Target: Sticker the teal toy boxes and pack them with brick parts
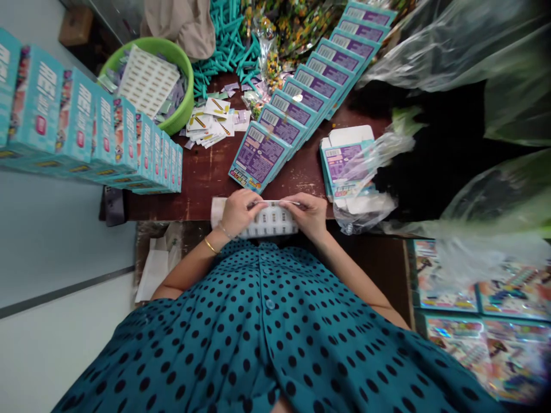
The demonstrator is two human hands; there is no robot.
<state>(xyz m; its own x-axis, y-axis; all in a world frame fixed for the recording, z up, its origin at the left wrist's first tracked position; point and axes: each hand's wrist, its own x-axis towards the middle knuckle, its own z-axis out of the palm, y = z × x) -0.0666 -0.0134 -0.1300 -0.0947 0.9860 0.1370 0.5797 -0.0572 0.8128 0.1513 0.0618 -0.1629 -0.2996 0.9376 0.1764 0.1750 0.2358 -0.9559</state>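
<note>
A white sheet printed with rows of small dark marks (275, 222) is stretched between my two hands at the table's near edge. My left hand (240, 211) pinches its upper left part, thumb over the top edge. At the upper right, my right hand (310, 213) grips the same sheet between thumb and fingers. The sheet's top edge looks folded or bent toward me. Just beyond my left hand lies the nearest of a row of overlapping teal and purple boxes (260, 155), back panels up. A pale piece of paper (218, 209) pokes out beside my left wrist.
A green basin (189, 97) holds small packets and a similar printed sheet (148, 80). Loose printed cards (210, 123) lie beside it. Standing teal boxes (103, 132) line the left. Flattened boxes (346, 163) and clear plastic bags (430, 49) are right; teal sticks (224, 43) lie behind.
</note>
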